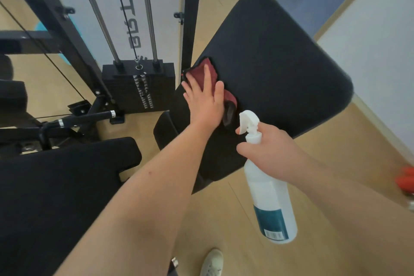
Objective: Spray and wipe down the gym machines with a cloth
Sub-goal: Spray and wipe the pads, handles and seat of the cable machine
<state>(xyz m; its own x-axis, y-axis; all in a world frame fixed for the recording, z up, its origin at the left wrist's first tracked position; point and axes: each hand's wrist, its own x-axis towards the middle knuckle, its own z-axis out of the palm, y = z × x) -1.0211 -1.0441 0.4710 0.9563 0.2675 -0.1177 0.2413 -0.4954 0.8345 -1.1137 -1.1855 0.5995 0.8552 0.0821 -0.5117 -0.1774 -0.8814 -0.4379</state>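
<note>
A large black padded backrest [275, 63] of a gym machine tilts up in the middle of the view. My left hand [205, 102] lies flat with straight fingers on a dark red cloth [205, 69], pressing it against the pad's left edge. My right hand [267, 152] grips the neck of a white spray bottle [270, 199] with a teal label, held just below the pad. Its nozzle points left toward the cloth.
A black weight stack [139, 87] with chrome guide rods and a cable stands at the back left. Another black padded seat [56, 186] fills the lower left. A red object [405, 179] lies on the wooden floor at the right. My shoe [211, 262] shows at the bottom.
</note>
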